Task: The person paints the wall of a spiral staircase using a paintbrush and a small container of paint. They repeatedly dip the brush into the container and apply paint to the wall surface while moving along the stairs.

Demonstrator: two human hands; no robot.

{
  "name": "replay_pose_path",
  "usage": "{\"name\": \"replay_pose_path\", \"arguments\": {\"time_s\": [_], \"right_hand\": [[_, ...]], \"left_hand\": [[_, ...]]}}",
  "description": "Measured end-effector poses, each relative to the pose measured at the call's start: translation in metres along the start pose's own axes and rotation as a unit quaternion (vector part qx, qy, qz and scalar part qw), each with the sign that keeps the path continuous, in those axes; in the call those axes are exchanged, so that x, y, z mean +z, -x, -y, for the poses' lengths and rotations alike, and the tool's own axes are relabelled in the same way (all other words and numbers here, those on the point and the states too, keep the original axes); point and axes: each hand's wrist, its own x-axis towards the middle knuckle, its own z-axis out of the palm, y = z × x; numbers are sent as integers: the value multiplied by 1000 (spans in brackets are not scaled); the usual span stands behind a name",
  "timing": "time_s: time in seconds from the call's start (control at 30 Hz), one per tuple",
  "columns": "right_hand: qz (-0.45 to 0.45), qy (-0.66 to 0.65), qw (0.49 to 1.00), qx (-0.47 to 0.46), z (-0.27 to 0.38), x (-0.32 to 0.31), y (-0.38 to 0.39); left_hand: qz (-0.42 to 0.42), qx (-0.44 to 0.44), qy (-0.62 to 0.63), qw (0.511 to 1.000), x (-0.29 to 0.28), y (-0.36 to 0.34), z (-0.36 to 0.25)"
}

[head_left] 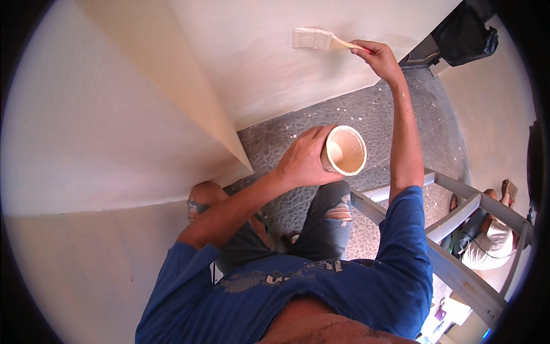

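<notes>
The right hand (375, 56) is raised well out in front, closed around the wooden handle of a flat paintbrush (314, 39). The grip is near the handle's end, which keeps the fingers back from the wet bristles; those pale, paint-loaded bristles lie flat against the cream wall (275, 63), pointing left, so the broad face of the brush meets the surface.

The left hand (302, 161) is wrapped around the side of a small round paint cup (345, 150), holding it at about waist height between the body and the wall. The cup is tipped with its open mouth toward the camera, and cream paint coats its inside and rim (how much is left in the bottom is hard to tell). Held there, it sits just below the line of the brush arm, an easy reach for the bristles.

The person wears a blue shirt (321, 286) and ripped grey jeans (329, 215) and seems to stand raised above a dark pebbled floor (366, 114). Grey metal rails (458, 269), probably of a ladder or scaffold, cross the lower right. Beyond them another person in a white top (487, 243) sits low on the floor, well apart. A black bag (465, 35) hangs at the upper right, and a projecting wall corner (189, 86) runs down to the left of the cup.
</notes>
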Motion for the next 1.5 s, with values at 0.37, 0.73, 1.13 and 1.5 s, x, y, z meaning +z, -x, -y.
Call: {"name": "replay_pose_path", "arguments": {"time_s": [0.37, 0.73, 1.13, 1.5], "right_hand": [[-82, 100, 987, 96, -70, -84, 21], [-53, 94, 978, 179, -42, -133, 54], [74, 163, 972, -149, 132, 40, 27], [7, 250, 922, -297, 130, 89, 11]], "left_hand": [[11, -13, 12, 1000, -4, -1, -2], [1, 6, 1, 1000, 1, 2, 3], [30, -19, -7, 999, 8, 5, 5], [36, -11, -8, 999, 10, 6, 3]]}}
